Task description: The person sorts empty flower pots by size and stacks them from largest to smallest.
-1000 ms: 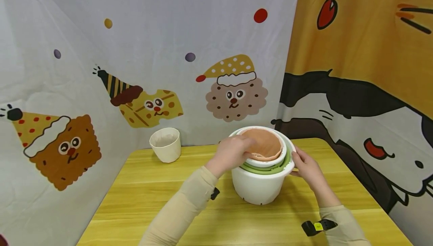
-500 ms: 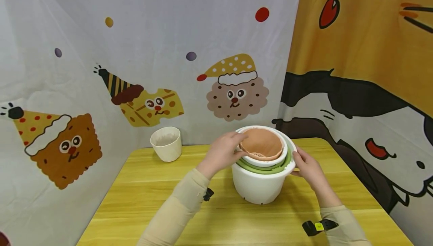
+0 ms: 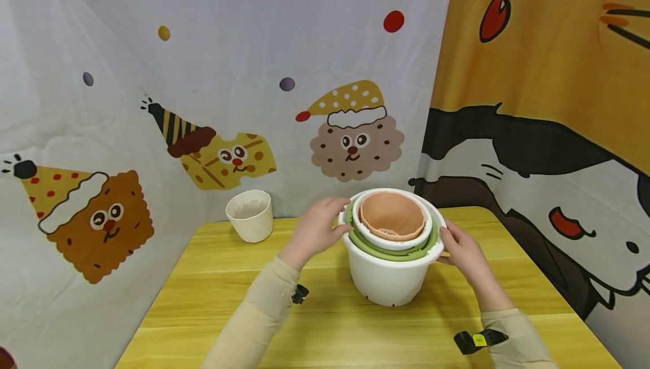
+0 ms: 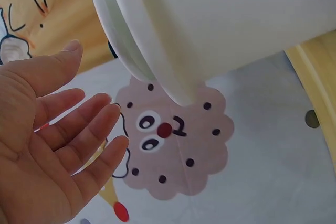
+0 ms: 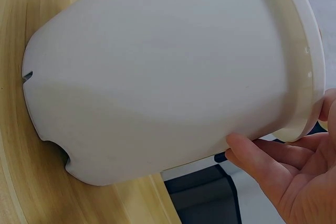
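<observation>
A large white flowerpot [image 3: 388, 281] stands upright on the table, with drainage notches at its base. Nested in it are a green pot [image 3: 358, 240], a smaller white pot [image 3: 399, 244] and a terracotta-coloured pot [image 3: 392, 211] innermost. My right hand [image 3: 464, 250] grips the big pot's rim at its right side; the right wrist view has fingers [image 5: 254, 158] bent about the rim and against the wall. Just left of the stack is my left hand [image 3: 317, 225], fingers spread and holding nothing. In the left wrist view its palm [image 4: 31, 171] faces the pots, apart from them.
A cream pot [image 3: 254, 223] stands alone at the table's back left corner. The wooden table [image 3: 203, 312] meets a cartoon-printed curtain [image 3: 244, 47] at the back. Each forearm wears a black wrist camera [image 3: 301, 293].
My left hand has come out of the terracotta-coloured pot and moved left to beside the outer rim. My right hand keeps its grip on the rim, and the stack stays in place.
</observation>
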Demonstrator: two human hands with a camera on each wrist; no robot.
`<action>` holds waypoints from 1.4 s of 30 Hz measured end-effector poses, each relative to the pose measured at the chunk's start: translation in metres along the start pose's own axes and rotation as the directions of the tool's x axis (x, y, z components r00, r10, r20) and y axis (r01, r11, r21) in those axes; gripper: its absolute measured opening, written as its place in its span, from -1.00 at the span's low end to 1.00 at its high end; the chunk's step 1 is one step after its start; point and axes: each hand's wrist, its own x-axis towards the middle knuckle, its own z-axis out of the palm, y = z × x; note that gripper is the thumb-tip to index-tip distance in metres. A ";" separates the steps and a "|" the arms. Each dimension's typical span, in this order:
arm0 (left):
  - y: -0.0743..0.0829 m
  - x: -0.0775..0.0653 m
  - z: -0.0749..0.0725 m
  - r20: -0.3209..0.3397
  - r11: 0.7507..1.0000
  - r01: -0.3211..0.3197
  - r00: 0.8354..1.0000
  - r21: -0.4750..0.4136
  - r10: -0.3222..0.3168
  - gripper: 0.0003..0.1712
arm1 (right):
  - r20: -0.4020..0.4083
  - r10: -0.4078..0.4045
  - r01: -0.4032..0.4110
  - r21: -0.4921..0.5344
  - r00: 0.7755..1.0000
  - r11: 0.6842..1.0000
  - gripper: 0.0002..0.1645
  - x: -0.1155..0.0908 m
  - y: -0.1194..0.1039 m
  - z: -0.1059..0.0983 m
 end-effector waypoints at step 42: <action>-0.084 -0.048 0.000 0.015 0.926 0.370 0.928 0.080 -0.372 -0.40 | 0.011 0.001 -0.001 0.011 1.000 1.000 -0.20 -0.001 0.000 0.000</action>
